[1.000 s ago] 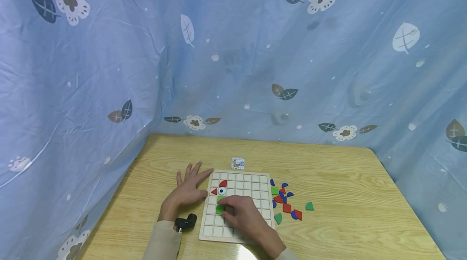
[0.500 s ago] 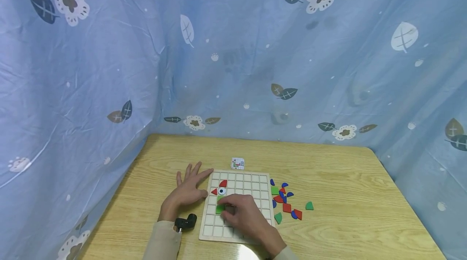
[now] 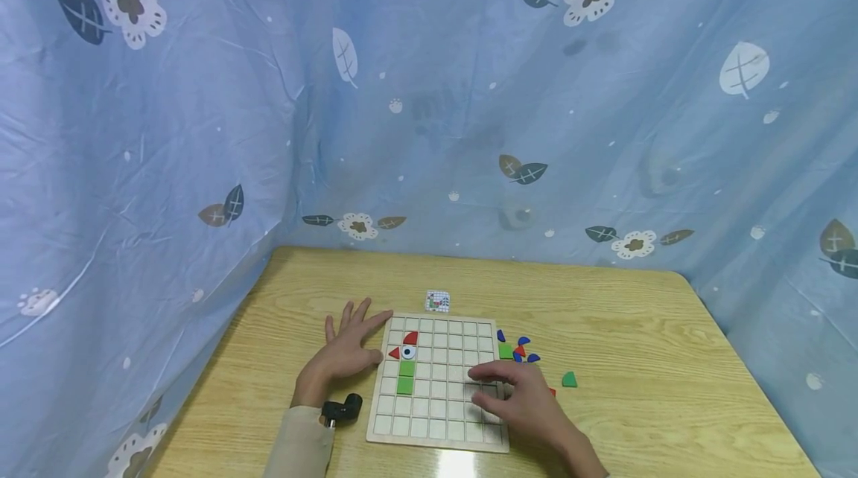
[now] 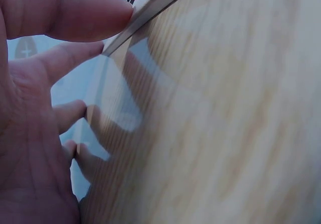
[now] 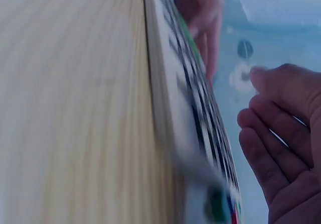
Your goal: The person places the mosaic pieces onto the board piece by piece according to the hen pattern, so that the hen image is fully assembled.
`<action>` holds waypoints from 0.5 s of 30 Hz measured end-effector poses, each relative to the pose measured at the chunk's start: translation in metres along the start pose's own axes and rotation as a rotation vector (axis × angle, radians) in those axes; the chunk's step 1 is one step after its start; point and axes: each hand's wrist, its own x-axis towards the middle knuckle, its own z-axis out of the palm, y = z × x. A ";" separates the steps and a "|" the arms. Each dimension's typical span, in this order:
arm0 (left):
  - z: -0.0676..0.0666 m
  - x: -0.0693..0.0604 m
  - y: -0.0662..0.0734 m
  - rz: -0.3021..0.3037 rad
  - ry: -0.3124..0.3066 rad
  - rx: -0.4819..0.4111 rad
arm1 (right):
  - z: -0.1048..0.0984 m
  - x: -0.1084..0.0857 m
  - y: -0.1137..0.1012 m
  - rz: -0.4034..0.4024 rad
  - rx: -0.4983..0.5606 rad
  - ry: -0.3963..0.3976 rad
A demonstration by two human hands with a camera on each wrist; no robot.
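A wooden grid board [image 3: 438,411] lies on the table, holding a red quarter piece [image 3: 411,338], a red triangle [image 3: 394,353], a round eye piece [image 3: 408,352] and two green squares [image 3: 405,386] in its left part. My left hand [image 3: 345,351] rests at the board's left edge, thumb and index finger touching it and the fingers spread; the left wrist view shows the thumb [image 4: 90,13] against the rim. Over the board's right side hovers my right hand [image 3: 526,397], thumb and fingers apart with nothing between them; in the right wrist view that hand [image 5: 291,133] is beside the board.
Blue, red and green pieces [image 3: 519,350] lie right of the board, some hidden by my right hand. A green piece [image 3: 569,380] sits farther right. Behind the board is a small pattern card [image 3: 437,301]. A blue patterned curtain [image 3: 456,106] hangs behind the table.
My right hand has moved right, away from the green squares, which now show fully, and covers part of the loose pieces. The left hand has stayed in place.
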 end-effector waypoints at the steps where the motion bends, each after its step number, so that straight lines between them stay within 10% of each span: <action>1: 0.000 0.000 0.000 0.000 0.000 0.002 | -0.007 -0.006 0.003 0.011 0.000 0.001; 15: -0.001 0.000 0.001 0.004 0.004 0.000 | -0.043 -0.053 0.019 0.127 -0.100 0.031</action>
